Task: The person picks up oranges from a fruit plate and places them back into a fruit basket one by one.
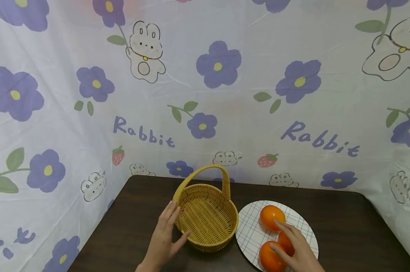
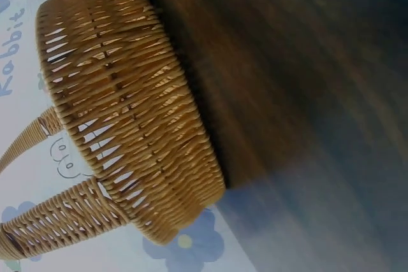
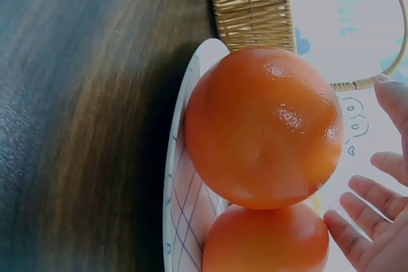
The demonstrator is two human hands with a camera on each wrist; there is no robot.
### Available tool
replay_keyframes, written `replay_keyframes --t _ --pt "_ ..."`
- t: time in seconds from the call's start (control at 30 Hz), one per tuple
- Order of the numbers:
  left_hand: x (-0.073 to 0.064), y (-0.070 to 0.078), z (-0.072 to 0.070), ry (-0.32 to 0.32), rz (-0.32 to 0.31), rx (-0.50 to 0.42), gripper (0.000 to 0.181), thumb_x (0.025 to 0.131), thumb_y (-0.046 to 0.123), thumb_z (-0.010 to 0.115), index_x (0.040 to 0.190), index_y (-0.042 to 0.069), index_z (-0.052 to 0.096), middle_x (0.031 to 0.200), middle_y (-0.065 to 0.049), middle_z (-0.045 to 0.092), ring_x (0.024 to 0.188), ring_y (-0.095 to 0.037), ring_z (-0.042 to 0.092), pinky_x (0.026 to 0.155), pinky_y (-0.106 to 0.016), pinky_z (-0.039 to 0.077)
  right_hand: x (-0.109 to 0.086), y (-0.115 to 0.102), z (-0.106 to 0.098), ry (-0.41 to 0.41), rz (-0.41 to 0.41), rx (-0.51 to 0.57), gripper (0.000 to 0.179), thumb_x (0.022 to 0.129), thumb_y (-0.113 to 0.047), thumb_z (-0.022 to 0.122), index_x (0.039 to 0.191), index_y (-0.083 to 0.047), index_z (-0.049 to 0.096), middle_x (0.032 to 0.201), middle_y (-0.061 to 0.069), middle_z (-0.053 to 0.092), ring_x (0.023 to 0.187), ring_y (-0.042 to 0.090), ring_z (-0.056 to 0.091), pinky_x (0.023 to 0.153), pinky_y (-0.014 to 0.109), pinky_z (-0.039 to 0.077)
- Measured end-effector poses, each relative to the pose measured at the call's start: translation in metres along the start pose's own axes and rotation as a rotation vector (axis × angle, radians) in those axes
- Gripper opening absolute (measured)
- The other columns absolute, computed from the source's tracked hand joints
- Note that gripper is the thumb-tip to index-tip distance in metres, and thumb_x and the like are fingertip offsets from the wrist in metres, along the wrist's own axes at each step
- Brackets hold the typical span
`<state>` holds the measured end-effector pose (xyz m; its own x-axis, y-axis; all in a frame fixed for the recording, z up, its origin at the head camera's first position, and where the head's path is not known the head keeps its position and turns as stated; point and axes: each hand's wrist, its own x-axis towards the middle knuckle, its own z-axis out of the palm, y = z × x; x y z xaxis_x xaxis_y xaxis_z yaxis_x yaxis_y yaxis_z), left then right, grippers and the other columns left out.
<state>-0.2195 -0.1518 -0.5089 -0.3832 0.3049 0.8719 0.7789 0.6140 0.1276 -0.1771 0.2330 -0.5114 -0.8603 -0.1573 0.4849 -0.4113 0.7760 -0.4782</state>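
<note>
A yellow wicker basket (image 1: 209, 247) with a tall arched handle stands upright on the table, nothing inside it. My left hand (image 1: 161, 236) is at its left side, fingers straight along the rim by the handle's foot, thumb over the front edge. To the right of the basket, a round white plate (image 1: 308, 234) with a grid pattern bears three oranges: a back one (image 1: 271, 216), a front one (image 1: 272, 257) and one between (image 1: 285, 243), partly covered by my right hand (image 1: 298, 245). That hand hovers over them with fingers spread; in the right wrist view its fingers (image 3: 370, 192) stand beside the oranges.
The dark wooden table (image 1: 133, 211) reaches back to a white cloth backdrop (image 1: 239, 105) printed with purple flowers, rabbits and strawberries. The cloth also hangs along the left and right sides. Basket and plate stand close together.
</note>
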Motion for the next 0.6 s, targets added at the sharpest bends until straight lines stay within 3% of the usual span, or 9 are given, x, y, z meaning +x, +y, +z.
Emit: replay_keyframes --t 0.27,0.4,0.5,0.6 --pt "-0.010 -0.002 -0.003 -0.127 -0.241 0.007 0.083 0.088 0.044 0.060 0.146 -0.002 0.022 0.150 -0.019 0.024 0.137 -0.031 0.027 0.111 -0.015 0.016 -0.008 -0.008 -0.003 0.028 0.010 0.004 0.062 0.074 -0.027 0.079 0.129 -0.015 0.055 0.121 0.001 0.054 0.106 0.011 0.045 0.080 0.049 0.049" --pt "-0.014 -0.002 -0.003 -0.197 -0.351 0.037 0.094 0.082 0.038 0.070 0.149 0.003 0.014 0.154 -0.011 0.016 0.138 -0.026 0.023 0.106 -0.030 0.033 -0.012 -0.012 -0.002 0.038 0.018 0.018 0.063 0.073 -0.026 0.080 0.130 -0.018 0.054 0.121 -0.001 0.054 0.106 0.005 0.046 0.079 0.047 0.051" --pt "-0.017 -0.002 -0.002 -0.240 -0.424 0.038 0.098 0.080 0.035 0.073 0.150 0.007 0.011 0.155 -0.007 0.012 0.139 -0.027 0.022 0.097 -0.045 0.041 -0.017 -0.013 0.000 0.027 0.036 0.032 0.062 0.074 -0.026 0.079 0.130 -0.015 0.055 0.122 0.002 0.055 0.106 0.013 0.050 0.080 0.048 0.050" --pt "-0.019 -0.003 0.000 -0.258 -0.488 0.016 0.096 0.081 0.039 0.071 0.150 0.010 0.011 0.155 -0.006 0.012 0.138 -0.029 0.023 0.095 -0.051 0.041 -0.020 -0.015 0.001 0.010 0.070 0.042 0.060 0.075 -0.028 0.078 0.129 -0.015 0.055 0.122 0.004 0.054 0.104 0.022 0.053 0.081 0.051 0.050"
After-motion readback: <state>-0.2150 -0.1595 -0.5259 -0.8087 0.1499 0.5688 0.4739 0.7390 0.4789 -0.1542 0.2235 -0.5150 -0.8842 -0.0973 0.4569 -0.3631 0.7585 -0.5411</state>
